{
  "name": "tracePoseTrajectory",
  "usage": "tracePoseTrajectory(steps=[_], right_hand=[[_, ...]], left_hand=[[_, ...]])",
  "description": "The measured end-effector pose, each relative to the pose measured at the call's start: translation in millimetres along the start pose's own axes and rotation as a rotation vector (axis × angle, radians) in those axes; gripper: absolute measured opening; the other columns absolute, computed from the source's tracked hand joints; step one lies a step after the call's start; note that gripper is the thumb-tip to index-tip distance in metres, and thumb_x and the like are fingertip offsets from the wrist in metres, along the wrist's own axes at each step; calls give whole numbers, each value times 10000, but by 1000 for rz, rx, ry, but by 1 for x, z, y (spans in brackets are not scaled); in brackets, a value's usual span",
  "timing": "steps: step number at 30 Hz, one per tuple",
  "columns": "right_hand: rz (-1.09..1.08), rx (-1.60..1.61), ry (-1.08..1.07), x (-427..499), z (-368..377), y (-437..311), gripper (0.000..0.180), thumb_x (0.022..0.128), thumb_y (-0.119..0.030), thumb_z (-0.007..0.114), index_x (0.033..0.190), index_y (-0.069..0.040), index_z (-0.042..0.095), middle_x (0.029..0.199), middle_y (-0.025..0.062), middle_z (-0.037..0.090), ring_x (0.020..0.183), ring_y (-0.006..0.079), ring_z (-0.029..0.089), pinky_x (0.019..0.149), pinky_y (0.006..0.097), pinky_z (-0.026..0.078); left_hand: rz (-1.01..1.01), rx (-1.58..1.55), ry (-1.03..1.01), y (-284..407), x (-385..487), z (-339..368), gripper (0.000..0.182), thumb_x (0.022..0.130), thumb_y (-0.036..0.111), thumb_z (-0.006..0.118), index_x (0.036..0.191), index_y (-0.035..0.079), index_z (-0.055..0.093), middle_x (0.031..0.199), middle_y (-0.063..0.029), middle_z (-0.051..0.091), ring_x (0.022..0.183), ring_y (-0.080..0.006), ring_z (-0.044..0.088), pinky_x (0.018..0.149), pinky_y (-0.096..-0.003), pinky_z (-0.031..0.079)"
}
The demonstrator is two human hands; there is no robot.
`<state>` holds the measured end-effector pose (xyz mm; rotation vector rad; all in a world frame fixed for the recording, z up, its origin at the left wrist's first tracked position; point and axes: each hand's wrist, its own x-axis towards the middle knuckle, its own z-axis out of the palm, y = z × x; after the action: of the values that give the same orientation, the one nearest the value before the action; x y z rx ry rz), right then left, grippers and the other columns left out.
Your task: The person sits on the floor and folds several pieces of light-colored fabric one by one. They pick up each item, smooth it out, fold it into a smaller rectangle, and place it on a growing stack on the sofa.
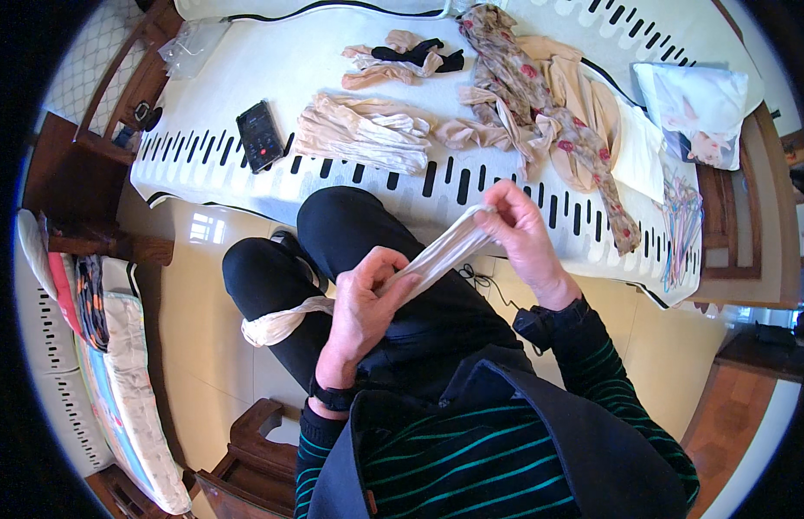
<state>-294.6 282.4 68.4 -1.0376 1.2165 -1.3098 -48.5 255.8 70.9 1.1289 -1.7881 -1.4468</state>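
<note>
A pale, thin stocking (441, 253) is stretched slantwise above my lap, held at both ends of the taut part. My left hand (373, 305) pinches its lower stretch between thumb and fingers. Its loose end trails past that hand and hangs over my left knee. At the upper right tip, my right hand (515, 224) grips the gathered edge with thumb and fingertips. Beyond my knees, a stack of beige and white stockings (363, 133) lies flat on the white seat cover (278, 78).
Left of the stack lies a black smartphone (259, 136). Further back are beige and black stockings (402, 60). A floral cloth (525, 84) spreads to the right, near a printed cushion (694, 113) and several coloured cords (682, 227). A wooden stool (259, 447) stands at lower left.
</note>
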Motion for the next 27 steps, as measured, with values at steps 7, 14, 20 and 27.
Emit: tracePoseTrajectory(steps=[7, 14, 20, 27], right_hand=[[68, 45, 81, 2, -27, -6, 115, 982, -112, 653, 968, -103, 539, 795, -35, 569, 550, 10, 458, 470, 187, 403], [-21, 66, 145, 10, -36, 13, 103, 1004, -126, 620, 986, -101, 522, 755, -7, 589, 550, 38, 503, 513, 224, 451], [62, 6, 155, 6, -32, 22, 166, 1015, -229, 626, 996, -120, 502, 727, -15, 580, 533, 33, 488, 477, 176, 389], [108, 112, 180, 7, -17, 45, 137, 1047, -189, 553, 998, -86, 477, 723, -16, 544, 556, 53, 502, 565, 245, 513]], left_hand=[[-32, 101, -52, 1, -7, -34, 172, 874, 166, 788, 882, 15, 707, 642, -54, 611, 551, -107, 516, 514, -236, 369], [-98, 209, -41, -3, -26, -68, 169, 829, 116, 808, 804, -5, 693, 624, -47, 573, 558, -93, 485, 520, -251, 376], [-134, -243, 198, -13, -34, -85, 90, 891, 30, 734, 916, 39, 649, 795, 39, 618, 714, -36, 573, 643, -183, 449], [-89, -298, 305, -26, -5, -108, 105, 982, 57, 615, 1056, 30, 685, 945, 19, 661, 868, -52, 584, 795, -209, 457]])
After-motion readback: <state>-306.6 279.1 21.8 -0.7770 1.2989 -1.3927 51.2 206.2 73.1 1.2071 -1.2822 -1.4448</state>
